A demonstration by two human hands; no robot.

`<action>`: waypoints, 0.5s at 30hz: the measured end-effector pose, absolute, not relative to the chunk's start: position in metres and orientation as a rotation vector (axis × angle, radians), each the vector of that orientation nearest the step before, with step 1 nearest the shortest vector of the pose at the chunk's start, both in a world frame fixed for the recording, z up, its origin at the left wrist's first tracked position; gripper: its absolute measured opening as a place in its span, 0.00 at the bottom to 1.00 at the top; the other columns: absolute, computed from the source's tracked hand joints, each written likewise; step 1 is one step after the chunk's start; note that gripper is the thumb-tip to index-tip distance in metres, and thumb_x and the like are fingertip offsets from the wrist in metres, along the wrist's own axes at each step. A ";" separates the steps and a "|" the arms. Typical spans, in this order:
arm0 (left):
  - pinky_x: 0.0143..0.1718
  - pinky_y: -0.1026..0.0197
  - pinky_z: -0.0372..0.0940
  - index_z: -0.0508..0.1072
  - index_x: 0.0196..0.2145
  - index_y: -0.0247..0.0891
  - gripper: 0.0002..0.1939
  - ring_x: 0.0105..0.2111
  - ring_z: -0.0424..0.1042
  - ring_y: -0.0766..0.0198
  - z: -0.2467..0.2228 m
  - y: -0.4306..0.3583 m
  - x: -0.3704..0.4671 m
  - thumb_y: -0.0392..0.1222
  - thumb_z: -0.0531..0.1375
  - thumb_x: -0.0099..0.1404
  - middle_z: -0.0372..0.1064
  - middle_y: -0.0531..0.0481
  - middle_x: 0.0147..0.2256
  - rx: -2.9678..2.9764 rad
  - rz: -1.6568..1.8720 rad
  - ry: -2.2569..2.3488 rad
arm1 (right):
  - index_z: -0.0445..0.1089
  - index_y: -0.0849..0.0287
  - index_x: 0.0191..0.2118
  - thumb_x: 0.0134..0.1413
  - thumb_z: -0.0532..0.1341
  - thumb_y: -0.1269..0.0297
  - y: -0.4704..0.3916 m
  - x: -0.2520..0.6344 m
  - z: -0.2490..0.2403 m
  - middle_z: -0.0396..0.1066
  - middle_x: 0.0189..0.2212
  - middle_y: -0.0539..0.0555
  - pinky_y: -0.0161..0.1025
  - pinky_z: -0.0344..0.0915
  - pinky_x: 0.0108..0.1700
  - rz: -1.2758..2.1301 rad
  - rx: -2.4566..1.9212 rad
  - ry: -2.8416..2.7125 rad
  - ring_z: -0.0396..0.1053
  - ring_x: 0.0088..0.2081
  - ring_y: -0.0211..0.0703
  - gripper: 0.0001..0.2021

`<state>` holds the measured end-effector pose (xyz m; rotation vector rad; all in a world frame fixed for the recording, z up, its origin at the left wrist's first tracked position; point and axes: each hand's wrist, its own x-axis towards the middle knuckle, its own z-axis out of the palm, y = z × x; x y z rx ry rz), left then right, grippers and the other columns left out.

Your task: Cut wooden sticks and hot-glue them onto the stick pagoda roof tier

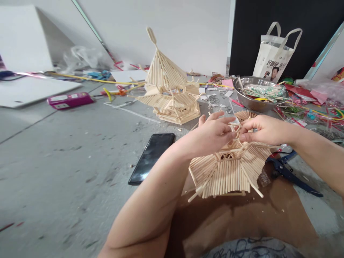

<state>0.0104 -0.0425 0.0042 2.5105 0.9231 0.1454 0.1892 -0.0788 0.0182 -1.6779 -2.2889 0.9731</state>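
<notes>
A wooden stick model (228, 175) with a flared, ribbed roof stands in front of me on brown board. My left hand (215, 132) is over its top from the left, thumb and fingers closed round a thin wooden stick there. From the right, my right hand (259, 129) pinches at small sticks at the top of the same model, fingertips close to my left fingers. The fingertips partly hide the upper part of the model. Farther back stands a taller stick pavilion (166, 89) with a pointed roof.
A black phone (152, 157) lies left of the model, and blue cutters (292, 173) lie to its right. Behind are a metal bowl (258, 102) of packed sticks, a paper bag (274, 57), a purple pack (70, 100) and scattered scraps.
</notes>
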 end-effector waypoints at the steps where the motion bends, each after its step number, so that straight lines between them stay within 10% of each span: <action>1: 0.59 0.39 0.38 0.71 0.26 0.36 0.18 0.63 0.36 0.50 0.005 -0.042 0.009 0.44 0.46 0.64 0.51 0.51 0.61 2.499 0.131 0.933 | 0.70 0.58 0.28 0.49 0.56 0.56 -0.078 0.189 0.018 0.67 0.27 0.50 0.37 0.55 0.33 0.970 -1.681 -2.291 0.62 0.30 0.38 0.11; 15: 0.61 0.42 0.34 0.74 0.32 0.40 0.12 0.64 0.32 0.52 0.006 -0.033 -0.001 0.45 0.52 0.60 0.46 0.56 0.63 2.432 0.070 0.907 | 0.70 0.57 0.30 0.48 0.56 0.56 -0.078 0.190 0.018 0.70 0.30 0.51 0.37 0.57 0.35 0.984 -1.724 -2.271 0.65 0.34 0.40 0.11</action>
